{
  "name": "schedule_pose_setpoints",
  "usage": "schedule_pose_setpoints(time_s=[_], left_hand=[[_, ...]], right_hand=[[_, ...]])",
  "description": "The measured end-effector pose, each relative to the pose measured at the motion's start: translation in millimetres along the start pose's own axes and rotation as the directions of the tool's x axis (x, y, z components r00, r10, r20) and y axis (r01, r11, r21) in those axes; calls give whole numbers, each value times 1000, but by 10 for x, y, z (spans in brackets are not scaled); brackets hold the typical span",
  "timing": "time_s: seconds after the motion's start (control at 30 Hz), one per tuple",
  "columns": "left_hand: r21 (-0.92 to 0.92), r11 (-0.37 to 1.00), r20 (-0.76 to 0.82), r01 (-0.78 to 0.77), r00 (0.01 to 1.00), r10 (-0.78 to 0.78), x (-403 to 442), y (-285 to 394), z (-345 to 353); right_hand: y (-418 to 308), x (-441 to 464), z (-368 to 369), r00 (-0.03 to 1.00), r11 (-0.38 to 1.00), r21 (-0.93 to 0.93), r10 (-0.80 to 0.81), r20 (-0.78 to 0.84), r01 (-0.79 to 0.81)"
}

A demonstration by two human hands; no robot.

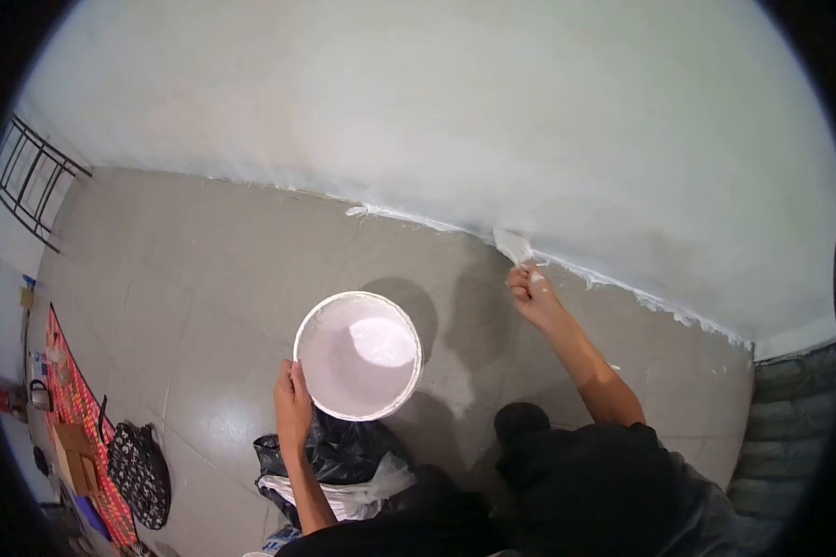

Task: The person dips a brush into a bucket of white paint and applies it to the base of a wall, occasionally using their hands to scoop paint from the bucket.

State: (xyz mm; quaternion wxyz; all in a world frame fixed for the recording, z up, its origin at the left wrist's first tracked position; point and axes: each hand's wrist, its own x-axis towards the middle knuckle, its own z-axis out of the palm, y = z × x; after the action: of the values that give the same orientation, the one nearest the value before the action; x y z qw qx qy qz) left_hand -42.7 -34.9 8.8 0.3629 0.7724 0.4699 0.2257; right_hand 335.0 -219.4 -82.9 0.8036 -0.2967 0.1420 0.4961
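My left hand [293,401] is closed on the rim of a white bucket [299,345], at its left side. A patch of bright white paint [381,342] shows inside the bucket, which tilts a little towards me. Pinched in my right hand [533,290] is a flat paintbrush [513,246] coated in white; its handle is mostly hidden by the fingers. The brush tip meets the foot of the pale wall [437,111]. Along that joint runs a ragged white strip [613,280] that spreads slightly onto the grey tiled floor [204,269].
Black and clear plastic bags [344,455] lie by my left forearm. Further left are a patterned black bag [139,473], a red mat [74,399] and a cardboard box [74,459]. A dark metal rack [35,181] leans at the far left; grey stacked bags or folds [790,427] stand right.
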Motion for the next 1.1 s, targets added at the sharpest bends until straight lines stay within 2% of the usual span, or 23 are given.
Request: schedule_pose_setpoints(time_s=[0.03, 0.13, 0.23, 0.33, 0.43, 0.53, 0.63, 0.73, 0.83, 0.93, 1.03, 1.1], left_hand=[[-1, 1000, -1, -7, 1000, 7, -2, 4, 3], [-3, 1000, 9, -4, 1000, 4, 10, -69, 9], [32, 999, 12, -12, 1000, 12, 11, -54, -9], [42, 998, -1, -46, 999, 46, 21, -78, -13], [10, 999, -3, -39, 999, 39, 10, -76, 12], [17, 999, 12, -33, 999, 33, 9, -66, -7], [19, 999, 12, -29, 1000, 29, 20, -53, 7], [30, 999, 16, -30, 999, 30, 8, -38, 1], [34, 999, 19, -30, 999, 30, -5, -6, -16], [7, 1000, 6, -10, 1000, 10, -13, -35, -6], [-4, 1000, 8, 1, 1000, -1, 3, -39, 8], [10, 1000, 13, -1, 1000, 1, 7, -42, 10]], right_hand=[[8, 41, 83, 1000, 1000, -15, -12, -7, 12], [-7, 39, 366, 1000, 993, 122, 3, 13, -5], [38, -117, 453, 1000, 999, -29, 20, -5, -20], [238, -261, 379, 990, 991, -25, 126, -67, -128], [296, -79, 219, 989, 988, 43, 147, -29, -145], [360, 150, 217, 998, 998, -40, 54, -29, -55], [306, 323, 262, 999, 997, -73, 18, 40, -15], [213, 271, 430, 999, 997, 76, 33, 32, -35], [107, -102, 678, 998, 997, -31, -63, 29, 64], [236, -446, 786, 995, 975, -218, -56, -79, 37], [321, -315, 465, 993, 991, -77, 107, -54, -111], [407, -76, 315, 998, 991, -122, 48, -38, -52]])
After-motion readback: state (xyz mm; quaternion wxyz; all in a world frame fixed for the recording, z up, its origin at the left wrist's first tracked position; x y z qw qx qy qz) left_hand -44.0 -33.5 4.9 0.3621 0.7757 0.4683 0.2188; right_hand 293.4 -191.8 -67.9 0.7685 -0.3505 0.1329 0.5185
